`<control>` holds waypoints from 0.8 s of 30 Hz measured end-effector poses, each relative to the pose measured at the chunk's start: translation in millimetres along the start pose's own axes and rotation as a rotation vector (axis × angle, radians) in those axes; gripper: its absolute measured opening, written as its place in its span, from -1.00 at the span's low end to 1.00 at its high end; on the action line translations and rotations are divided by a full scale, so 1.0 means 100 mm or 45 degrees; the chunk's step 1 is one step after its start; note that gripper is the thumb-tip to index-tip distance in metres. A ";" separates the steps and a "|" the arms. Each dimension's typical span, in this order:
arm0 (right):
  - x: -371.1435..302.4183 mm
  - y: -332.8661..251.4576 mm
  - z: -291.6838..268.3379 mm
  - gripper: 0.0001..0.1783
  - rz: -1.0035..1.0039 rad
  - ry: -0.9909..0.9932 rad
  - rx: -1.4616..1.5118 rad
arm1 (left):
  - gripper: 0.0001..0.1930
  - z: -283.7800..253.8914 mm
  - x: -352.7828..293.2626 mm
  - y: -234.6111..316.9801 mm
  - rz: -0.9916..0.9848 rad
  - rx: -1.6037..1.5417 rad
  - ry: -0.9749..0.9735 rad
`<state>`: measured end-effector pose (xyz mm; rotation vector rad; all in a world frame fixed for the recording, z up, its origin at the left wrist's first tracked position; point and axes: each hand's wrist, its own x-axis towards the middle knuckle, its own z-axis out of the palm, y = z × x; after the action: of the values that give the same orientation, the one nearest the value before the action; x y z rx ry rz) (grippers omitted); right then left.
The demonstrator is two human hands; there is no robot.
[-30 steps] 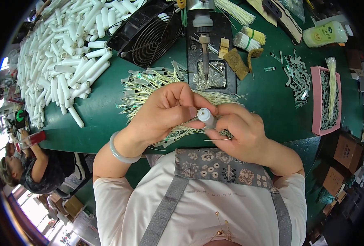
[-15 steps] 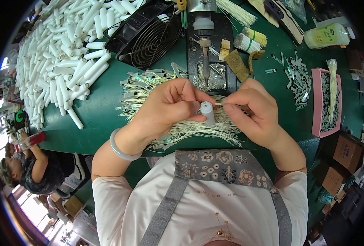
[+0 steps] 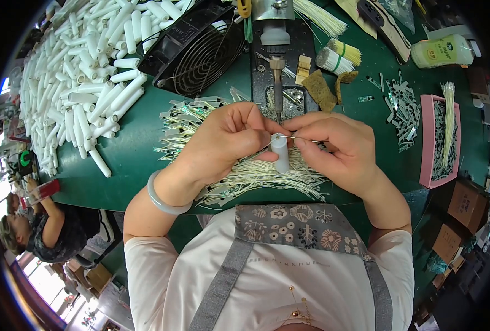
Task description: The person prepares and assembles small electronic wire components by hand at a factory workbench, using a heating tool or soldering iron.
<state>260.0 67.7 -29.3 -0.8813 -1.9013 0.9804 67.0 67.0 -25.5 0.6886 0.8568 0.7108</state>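
My left hand [image 3: 223, 135] is closed on a small white plastic cylinder [image 3: 281, 155], which stands nearly upright between thumb and fingers. A thin pale wire [image 3: 290, 137] runs across the cylinder's top end, pinched by the thumb and fingertips of my right hand [image 3: 338, 144]. Just beyond my fingers, a fixed soldering iron [image 3: 278, 94] points down at its stand. Beneath both hands lies a broad heap of pale wires [image 3: 267, 179] with small strips attached. Exactly where the wire meets the cylinder is too small to tell.
White tubes [image 3: 85, 88] are piled at the far left, beside a black fan [image 3: 195, 55]. On the right are loose small strips [image 3: 402, 113], a pink box [image 3: 426, 149] of similar pieces and a bottle [image 3: 442, 51]. Brown sponges [image 3: 319, 91] lie beside the iron. Another person [image 3: 49, 231] sits at left.
My right hand has moved left, bringing its fingertips close to the cylinder's top with the wire. My left hand keeps its hold on the cylinder, almost in place.
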 end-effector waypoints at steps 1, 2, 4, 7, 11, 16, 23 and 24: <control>0.01 0.00 0.00 -0.88 0.010 -0.010 0.012 | -0.87 0.00 0.00 0.00 -0.005 -0.010 0.014; 0.02 0.00 -0.01 -0.88 0.011 -0.010 0.012 | -0.87 -0.02 0.01 -0.01 -0.006 -0.011 0.014; 0.03 0.00 -0.02 -0.89 0.011 -0.011 0.004 | -0.90 -0.07 0.03 -0.04 0.013 -0.052 -0.062; 0.03 0.02 -0.02 -0.90 0.022 -0.010 -0.013 | -0.90 -0.07 0.04 -0.04 0.018 -0.102 -0.057; 0.03 0.02 -0.03 -0.90 0.042 0.005 -0.019 | -0.86 0.02 0.06 0.00 0.063 -0.023 0.024; 0.03 0.05 -0.01 -0.90 0.042 0.032 0.022 | -0.87 0.01 0.07 0.02 0.006 -0.041 0.058; 0.04 0.06 -0.01 -0.90 0.038 0.038 -0.016 | -0.87 0.01 0.09 0.00 -0.005 -0.034 0.092; 0.04 0.06 0.00 -0.90 0.037 0.051 -0.002 | -0.87 0.01 0.08 0.01 0.004 -0.033 0.078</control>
<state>260.2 73.5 -33.1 -0.9255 -1.8607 0.9715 71.5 73.6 -28.1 0.6475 0.9011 0.7477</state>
